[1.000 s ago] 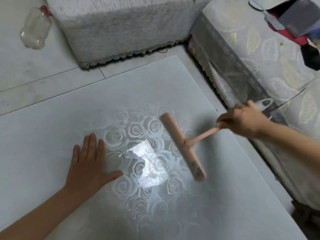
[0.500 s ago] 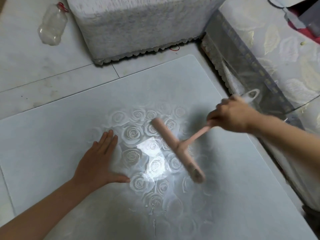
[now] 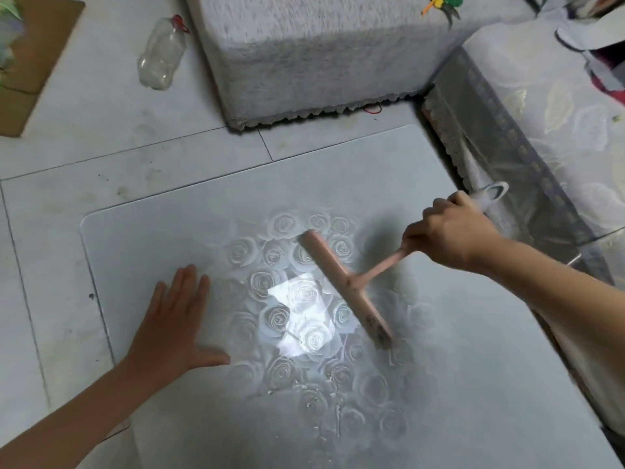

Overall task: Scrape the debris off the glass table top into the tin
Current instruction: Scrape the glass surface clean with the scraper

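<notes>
A frosted glass table top with an etched rose pattern fills the middle of the view. My right hand is closed around the handle of a pink T-shaped scraper, whose long head lies diagonally across the roses. My left hand rests flat on the glass to the left of the pattern, fingers spread. Thin white streaks of debris lie on the glass below the scraper. No tin is in view.
A grey fabric-covered block stands beyond the glass. A sofa with a leaf-patterned cover runs along the right. An empty plastic bottle and a piece of cardboard lie on the tiled floor at the upper left.
The view has shifted, so the glass's left edge and more floor now show. The scraper and my right hand sit slightly further left over the roses; my left hand stays flat.
</notes>
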`<move>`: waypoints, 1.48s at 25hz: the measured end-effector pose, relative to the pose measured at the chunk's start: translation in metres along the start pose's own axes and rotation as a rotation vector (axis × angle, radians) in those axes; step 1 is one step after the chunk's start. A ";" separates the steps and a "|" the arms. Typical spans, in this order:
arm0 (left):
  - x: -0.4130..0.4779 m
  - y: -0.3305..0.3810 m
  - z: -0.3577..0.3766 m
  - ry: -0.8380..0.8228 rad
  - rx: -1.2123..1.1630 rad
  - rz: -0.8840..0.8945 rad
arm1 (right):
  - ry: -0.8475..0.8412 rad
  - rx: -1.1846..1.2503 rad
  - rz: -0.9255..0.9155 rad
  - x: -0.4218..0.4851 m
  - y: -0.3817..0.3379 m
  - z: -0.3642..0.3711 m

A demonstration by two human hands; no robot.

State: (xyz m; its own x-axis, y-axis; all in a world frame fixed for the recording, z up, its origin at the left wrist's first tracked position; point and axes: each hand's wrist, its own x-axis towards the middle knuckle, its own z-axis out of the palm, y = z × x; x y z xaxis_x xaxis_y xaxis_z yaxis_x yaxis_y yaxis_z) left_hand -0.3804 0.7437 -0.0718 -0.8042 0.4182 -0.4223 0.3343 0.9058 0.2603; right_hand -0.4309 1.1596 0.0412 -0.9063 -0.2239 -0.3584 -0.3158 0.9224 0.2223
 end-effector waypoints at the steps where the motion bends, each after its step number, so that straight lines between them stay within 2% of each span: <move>1: -0.005 -0.006 0.000 -0.017 -0.002 -0.056 | -0.008 -0.029 0.013 0.005 -0.014 -0.002; 4: -0.018 -0.022 -0.001 -0.105 0.001 -0.171 | -0.102 0.017 -0.178 0.009 -0.093 0.014; 7: -0.030 -0.035 -0.003 -0.140 0.038 -0.224 | -0.029 -0.007 -0.301 0.022 -0.095 -0.013; 9: -0.037 -0.041 -0.004 -0.139 0.024 -0.261 | 0.046 -0.048 -0.235 0.054 -0.064 -0.041; 12: -0.050 -0.051 -0.003 -0.132 -0.062 -0.367 | 0.009 -0.139 -0.148 0.098 -0.069 -0.064; 16: -0.061 -0.057 0.003 -0.054 -0.314 -0.506 | -0.055 -0.177 -0.420 0.094 -0.147 -0.050; 19: -0.064 -0.063 0.010 0.010 -0.741 -0.623 | 0.036 -0.142 -0.564 0.099 -0.147 -0.075; 21: -0.063 -0.063 0.016 -0.031 -0.889 -0.695 | 0.137 -0.116 -0.494 0.126 -0.131 -0.099; 24: -0.067 -0.070 0.028 -0.029 -0.977 -0.725 | 0.125 -0.157 -0.349 0.155 -0.159 -0.111; 27: -0.065 -0.080 0.034 0.033 -1.210 -0.699 | -0.007 -0.191 -0.543 0.137 -0.225 -0.086; 28: -0.066 -0.083 0.035 0.045 -1.243 -0.702 | -0.029 -0.193 -0.632 0.124 -0.241 -0.087; 30: -0.065 -0.089 0.041 0.066 -1.253 -0.754 | 0.035 -0.223 -0.736 0.125 -0.246 -0.100; 31: -0.065 -0.092 0.044 0.085 -1.254 -0.784 | 0.092 -0.239 -0.729 0.139 -0.243 -0.110; 33: -0.069 -0.096 0.046 0.109 -1.287 -0.855 | 0.166 -0.272 -0.593 0.174 -0.238 -0.135; 35: -0.072 -0.098 0.047 0.112 -1.321 -0.897 | 0.129 -0.343 -0.543 0.191 -0.246 -0.143; 37: -0.078 -0.100 0.046 0.127 -1.311 -0.906 | 0.044 -0.392 -0.627 0.178 -0.271 -0.132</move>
State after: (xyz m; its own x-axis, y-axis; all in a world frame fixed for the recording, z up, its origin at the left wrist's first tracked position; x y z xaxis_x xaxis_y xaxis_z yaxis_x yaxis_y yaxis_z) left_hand -0.3286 0.6237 -0.1046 -0.5493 -0.2696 -0.7909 -0.8346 0.1300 0.5353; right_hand -0.5436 0.8288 0.0369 -0.5309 -0.6917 -0.4896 -0.8474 0.4393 0.2984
